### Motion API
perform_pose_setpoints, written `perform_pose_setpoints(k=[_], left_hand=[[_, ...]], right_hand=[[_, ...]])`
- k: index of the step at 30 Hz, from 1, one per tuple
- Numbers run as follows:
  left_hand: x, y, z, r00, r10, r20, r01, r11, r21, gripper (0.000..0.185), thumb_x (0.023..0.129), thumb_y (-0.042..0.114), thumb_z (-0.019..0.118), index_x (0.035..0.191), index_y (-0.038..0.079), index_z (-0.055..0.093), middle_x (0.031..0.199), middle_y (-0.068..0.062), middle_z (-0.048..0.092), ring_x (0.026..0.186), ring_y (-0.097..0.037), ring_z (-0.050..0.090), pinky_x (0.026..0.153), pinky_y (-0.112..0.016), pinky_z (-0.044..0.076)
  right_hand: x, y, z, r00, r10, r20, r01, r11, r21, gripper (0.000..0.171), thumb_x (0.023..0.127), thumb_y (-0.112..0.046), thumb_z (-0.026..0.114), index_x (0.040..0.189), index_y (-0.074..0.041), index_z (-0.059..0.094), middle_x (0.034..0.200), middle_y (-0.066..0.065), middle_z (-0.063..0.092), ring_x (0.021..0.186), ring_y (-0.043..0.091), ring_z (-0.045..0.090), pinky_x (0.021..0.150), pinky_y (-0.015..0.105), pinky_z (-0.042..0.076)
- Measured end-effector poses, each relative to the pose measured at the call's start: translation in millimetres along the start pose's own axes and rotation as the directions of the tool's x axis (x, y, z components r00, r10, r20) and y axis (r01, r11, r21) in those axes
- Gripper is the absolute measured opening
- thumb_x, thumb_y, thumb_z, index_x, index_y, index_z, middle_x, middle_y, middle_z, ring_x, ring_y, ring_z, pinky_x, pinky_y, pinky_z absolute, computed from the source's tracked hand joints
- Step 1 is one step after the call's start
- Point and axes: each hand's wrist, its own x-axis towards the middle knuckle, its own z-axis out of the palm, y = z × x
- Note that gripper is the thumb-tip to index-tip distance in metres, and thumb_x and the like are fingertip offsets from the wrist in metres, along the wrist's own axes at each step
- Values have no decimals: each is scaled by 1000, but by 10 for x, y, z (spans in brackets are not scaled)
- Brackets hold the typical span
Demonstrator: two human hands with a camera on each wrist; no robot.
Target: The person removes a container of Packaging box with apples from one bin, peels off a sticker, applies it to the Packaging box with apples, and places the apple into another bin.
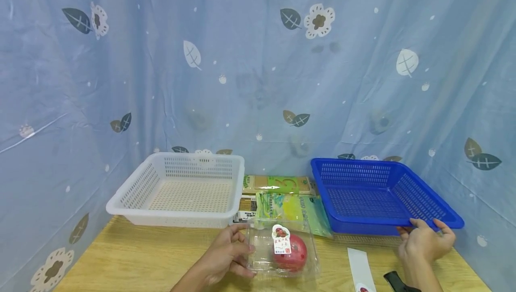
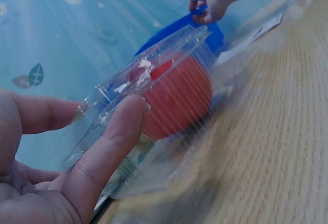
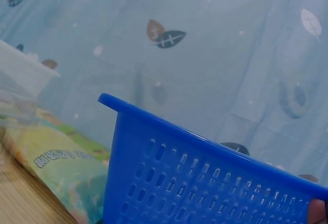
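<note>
Hands worked at two spots on the wooden table point(image 1: 133, 256) when seen from the head view: the left hand point(image 1: 225, 254) lay at about six o'clock, its thumb and fingers curled against the left side of a clear plastic clamshell point(image 1: 282, 249) that sat on the tabletop just in front of the person, with a red round fruit point(image 1: 292, 254) and a small paper label point(image 1: 281, 239) inside it. The right hand point(image 1: 425, 240), off at four o'clock, gripped the near rim of the blue basket point(image 1: 383, 193), fingers hooked over its edge. A white basket point(image 1: 181, 189) stood at ten o'clock, and between the two baskets, near twelve o'clock, lay green snack packets point(image 1: 288, 204). A white paper strip point(image 1: 360, 269) lay on the wood between the clamshell and the right hand. From the left wrist, the thumb point(image 2: 110, 147) pressed on the clamshell's point(image 2: 154, 111) near wall while a finger reached along its far side, the fruit point(image 2: 179, 98) blurred red within; up at one o'clock the right hand point(image 2: 210, 1) clasped the blue rim. From the right wrist, the blue basket's point(image 3: 205, 178) perforated wall filled the lower frame, only a fingertip showed at the four o'clock corner, and a green packet point(image 3: 56, 162) lay at eight o'clock.
</note>
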Motion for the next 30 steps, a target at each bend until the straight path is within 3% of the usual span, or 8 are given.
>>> perform_pose_setpoints(k=[2,5,13,23,27,30], left_hand=[[4,10,11,1000,6,-15,-6,1000,8,83,88,1,68,155,-7,20,100,-10,49,53,-13,58,61,-41,62],[12,25,33,999,13,-35,-12,1000,18,84,88,1,68,155,-8,19,100,-10,48,53,-12,56,61,-42,62],[26,125,127,999,31,-26,-31,999,8,85,86,0,68,155,-7,19,102,-9,45,53,-13,54,63,-43,62],[61,505,206,996,86,-37,-85,996,17,86,88,2,70,158,1,20,107,-9,39,54,-15,52,65,-44,62],[122,640,256,993,109,-34,-108,994,14,84,89,2,69,158,3,22,106,-8,35,55,-16,51,65,-43,63],[202,712,301,993,115,-25,-115,993,19,83,90,2,69,158,4,23,106,-7,34,56,-17,51,67,-44,63]], right_hand=[[-2,3,2,1000,5,5,-5,1000,1,42,96,9,51,114,-27,40,161,-15,9,79,15,54,40,33,50],[-9,2,3,1000,15,6,-15,1000,6,44,96,10,51,115,-27,41,161,-17,9,85,16,51,41,34,50],[-26,1,6,999,34,14,-35,999,32,47,95,13,49,116,-28,40,155,-15,17,81,17,49,40,36,49],[-24,10,0,998,44,33,-46,998,48,45,96,12,49,116,-27,38,152,-15,17,84,17,47,42,36,49],[-30,10,6,998,45,35,-46,998,53,45,96,11,49,116,-27,37,150,-14,19,75,17,49,41,35,48],[-19,9,2,999,43,18,-44,996,78,45,95,12,49,115,-27,38,139,-10,28,66,18,49,40,35,48]])
